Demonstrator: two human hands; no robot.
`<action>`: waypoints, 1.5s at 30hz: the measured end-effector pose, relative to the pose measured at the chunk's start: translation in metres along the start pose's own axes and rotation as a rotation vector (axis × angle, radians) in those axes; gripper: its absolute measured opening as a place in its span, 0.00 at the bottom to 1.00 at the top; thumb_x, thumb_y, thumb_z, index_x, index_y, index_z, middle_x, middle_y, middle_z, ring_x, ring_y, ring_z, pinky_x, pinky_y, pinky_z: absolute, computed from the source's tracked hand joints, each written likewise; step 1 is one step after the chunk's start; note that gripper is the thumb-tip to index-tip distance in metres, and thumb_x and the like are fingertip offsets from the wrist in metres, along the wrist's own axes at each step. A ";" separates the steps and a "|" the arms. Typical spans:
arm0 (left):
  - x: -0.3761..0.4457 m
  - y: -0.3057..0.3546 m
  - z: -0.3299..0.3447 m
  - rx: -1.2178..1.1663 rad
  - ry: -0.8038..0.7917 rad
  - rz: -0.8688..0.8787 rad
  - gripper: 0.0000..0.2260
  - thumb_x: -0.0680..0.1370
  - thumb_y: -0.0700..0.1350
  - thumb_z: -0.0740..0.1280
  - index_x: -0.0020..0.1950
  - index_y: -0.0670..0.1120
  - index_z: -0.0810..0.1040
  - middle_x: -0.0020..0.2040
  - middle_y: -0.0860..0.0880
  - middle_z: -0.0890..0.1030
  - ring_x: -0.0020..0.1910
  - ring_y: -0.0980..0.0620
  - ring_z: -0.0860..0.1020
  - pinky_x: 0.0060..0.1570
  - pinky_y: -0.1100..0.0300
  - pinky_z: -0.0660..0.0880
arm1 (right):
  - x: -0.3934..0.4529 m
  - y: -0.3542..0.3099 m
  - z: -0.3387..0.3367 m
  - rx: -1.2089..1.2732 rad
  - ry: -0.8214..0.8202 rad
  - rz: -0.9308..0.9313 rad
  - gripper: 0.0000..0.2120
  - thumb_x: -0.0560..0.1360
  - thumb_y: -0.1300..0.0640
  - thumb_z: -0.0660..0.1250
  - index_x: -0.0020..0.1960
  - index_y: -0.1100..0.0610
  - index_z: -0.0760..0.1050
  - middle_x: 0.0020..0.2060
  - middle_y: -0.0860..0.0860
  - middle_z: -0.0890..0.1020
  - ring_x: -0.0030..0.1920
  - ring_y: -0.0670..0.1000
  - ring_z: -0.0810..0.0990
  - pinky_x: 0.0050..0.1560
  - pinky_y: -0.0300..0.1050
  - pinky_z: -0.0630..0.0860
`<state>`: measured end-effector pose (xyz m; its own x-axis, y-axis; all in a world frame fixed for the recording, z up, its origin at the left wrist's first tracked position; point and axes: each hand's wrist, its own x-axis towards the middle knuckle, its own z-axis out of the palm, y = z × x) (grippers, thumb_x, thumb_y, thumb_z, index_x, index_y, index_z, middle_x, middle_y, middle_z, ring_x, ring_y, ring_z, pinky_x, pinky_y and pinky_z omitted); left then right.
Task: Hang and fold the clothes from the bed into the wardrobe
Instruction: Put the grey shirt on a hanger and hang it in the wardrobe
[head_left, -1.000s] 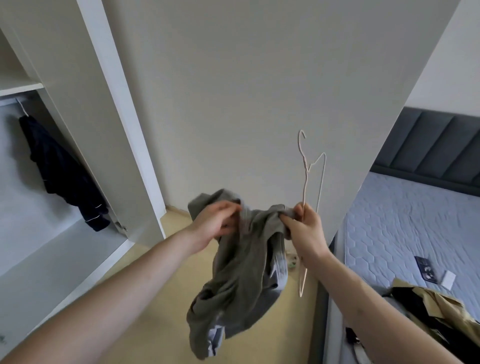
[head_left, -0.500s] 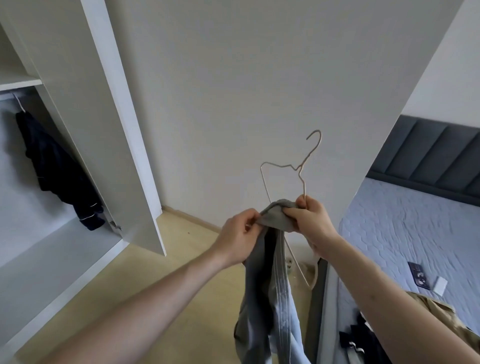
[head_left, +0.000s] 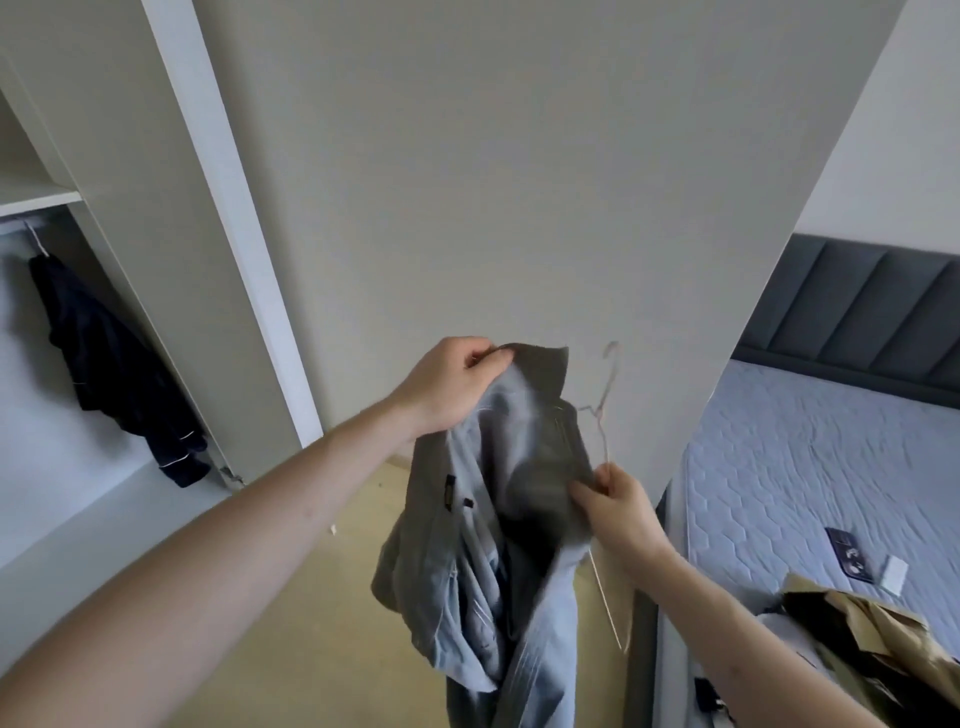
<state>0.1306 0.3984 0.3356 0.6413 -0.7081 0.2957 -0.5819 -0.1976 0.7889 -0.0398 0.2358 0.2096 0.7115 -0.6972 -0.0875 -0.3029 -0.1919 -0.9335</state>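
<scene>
A grey garment with a pale blue lining (head_left: 498, 525) hangs in front of me between both hands. My left hand (head_left: 452, 384) pinches its top edge and holds it up. Lower and to the right, my right hand (head_left: 618, 506) grips a thin pale wire hanger (head_left: 605, 415) together with a fold of the garment. The hanger's hook points up beside the cloth and its lower bar shows below my right wrist. The open wardrobe (head_left: 67, 197) is at the left. The bed (head_left: 810, 467) lies at the right.
A dark garment (head_left: 114, 374) hangs on a hanger inside the wardrobe under a shelf. The wardrobe's open door (head_left: 218, 208) stands between it and the plain wall. On the bed lie a dark phone (head_left: 847, 553), a white card and a pile of tan and black clothes (head_left: 857, 639).
My left hand has lifted the garment's edge up and left, spreading it open. My right hand has dropped lower with the hanger, which has turned edge-on beside the cloth.
</scene>
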 end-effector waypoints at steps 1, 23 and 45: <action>0.000 -0.009 -0.008 0.084 -0.018 0.017 0.23 0.82 0.57 0.66 0.32 0.49 0.63 0.26 0.55 0.62 0.26 0.56 0.61 0.31 0.59 0.59 | 0.006 -0.001 -0.007 0.054 0.025 0.014 0.15 0.78 0.62 0.69 0.39 0.53 0.65 0.32 0.51 0.68 0.35 0.51 0.67 0.38 0.48 0.65; 0.019 -0.046 -0.023 0.291 -0.249 0.001 0.13 0.80 0.55 0.70 0.38 0.50 0.76 0.31 0.51 0.71 0.30 0.57 0.65 0.31 0.63 0.62 | 0.086 -0.067 0.018 -0.244 -0.302 -0.383 0.30 0.67 0.53 0.83 0.59 0.60 0.70 0.64 0.37 0.76 0.61 0.43 0.75 0.63 0.45 0.72; -0.030 -0.161 -0.080 -0.151 0.525 -0.787 0.14 0.76 0.54 0.75 0.49 0.43 0.86 0.42 0.50 0.86 0.44 0.49 0.83 0.43 0.58 0.74 | 0.237 -0.104 0.041 -0.058 -0.435 -0.358 0.17 0.75 0.66 0.68 0.39 0.54 0.61 0.29 0.49 0.66 0.31 0.49 0.65 0.33 0.47 0.64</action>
<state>0.2448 0.5059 0.2426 0.9846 -0.0081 -0.1744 0.1590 -0.3713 0.9148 0.1864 0.1193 0.2716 0.9683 -0.2349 0.0845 -0.0201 -0.4106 -0.9116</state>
